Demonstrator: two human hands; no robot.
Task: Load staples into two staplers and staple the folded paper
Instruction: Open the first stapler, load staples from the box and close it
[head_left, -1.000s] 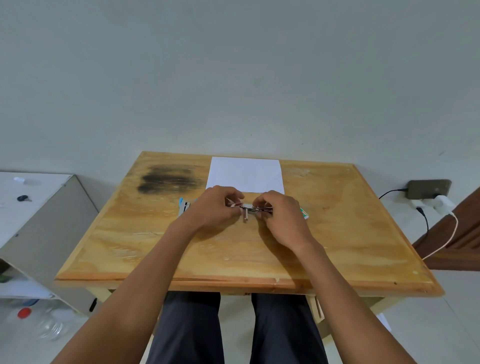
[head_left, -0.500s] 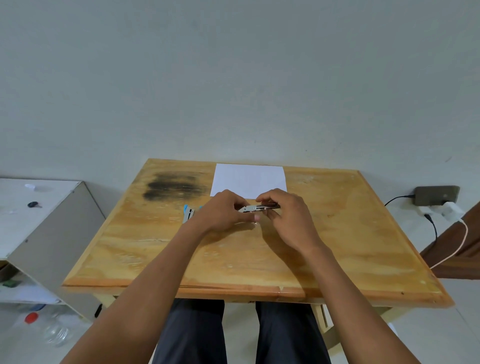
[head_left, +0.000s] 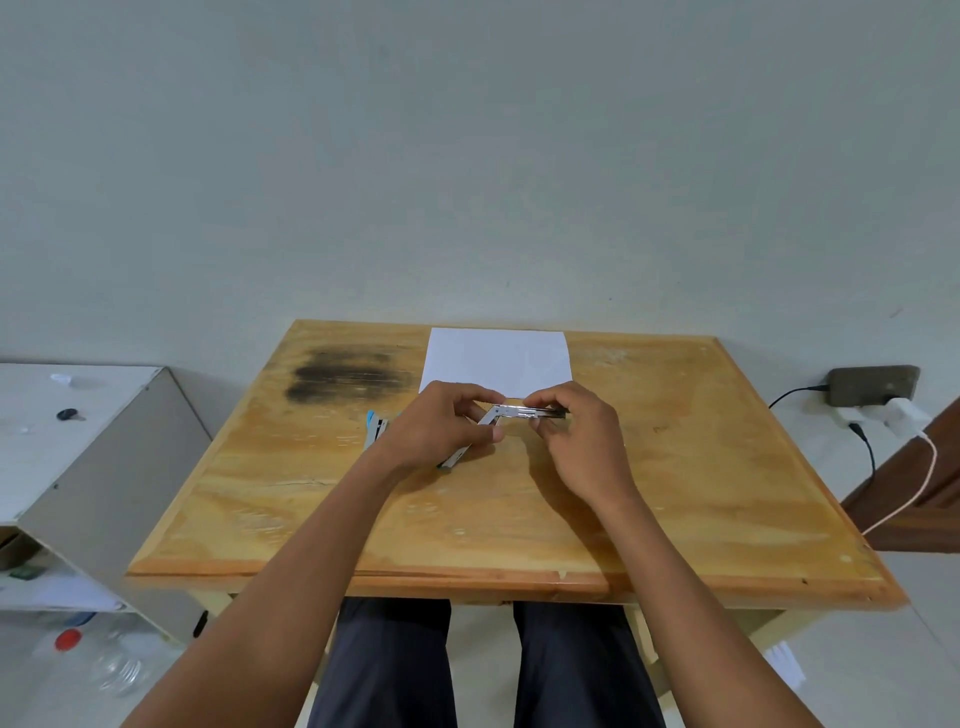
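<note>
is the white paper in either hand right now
No, the white paper lies flat on the table beyond the hands, while the left hand and right hand both hold the stapler.

The paper (head_left: 498, 361) lies on the table (head_left: 701, 467) behind the stapler (head_left: 511, 413).

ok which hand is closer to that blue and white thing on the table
Left. The left hand is right beside the blue and white thing, just to its right; the right hand is farther right, past the stapler both hands hold.
</note>
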